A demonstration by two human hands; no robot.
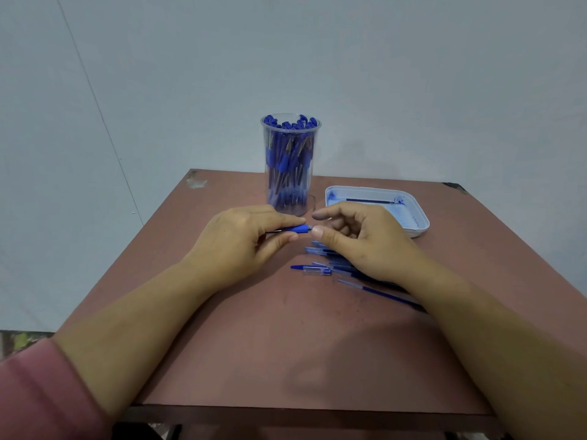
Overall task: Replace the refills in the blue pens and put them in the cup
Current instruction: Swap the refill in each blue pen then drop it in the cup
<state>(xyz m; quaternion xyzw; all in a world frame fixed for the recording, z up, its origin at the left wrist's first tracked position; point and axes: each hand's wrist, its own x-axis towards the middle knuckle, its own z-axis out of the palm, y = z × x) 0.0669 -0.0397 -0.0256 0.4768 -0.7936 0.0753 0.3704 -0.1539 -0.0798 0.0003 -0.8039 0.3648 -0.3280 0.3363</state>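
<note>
the job looks well along but not finished. the clear cup (266, 147), at 12 o'clock from the hands near the table's far edge, is packed with blue pens standing on end, so most of the batch seems done.

one pen (297, 229) is in work just in front of the cup. the left hand (244, 239) grips it, fingers and thumb curled round the barrel, with the blue grip end poking out toward 3 o'clock. the right hand (359, 242) meets that end: its thumb touches the tip, the forefinger is lifted above it and the other fingers are loosely curled. i cannot tell whether it is pinching the tip or only resting against it, nor whether the new refill is already inside.

at 5 o'clock from the held pen, partly under the right hand and wrist, a small heap of loose pens (324, 251) lies on the brown table (286, 344), with a cap (313, 270) beside it. these look like what is left; how many is hidden by the hand.

at 2 o'clock a white tray (422, 222), smeared with blue ink, holds one thin refill (370, 201), probably a used one.
</note>
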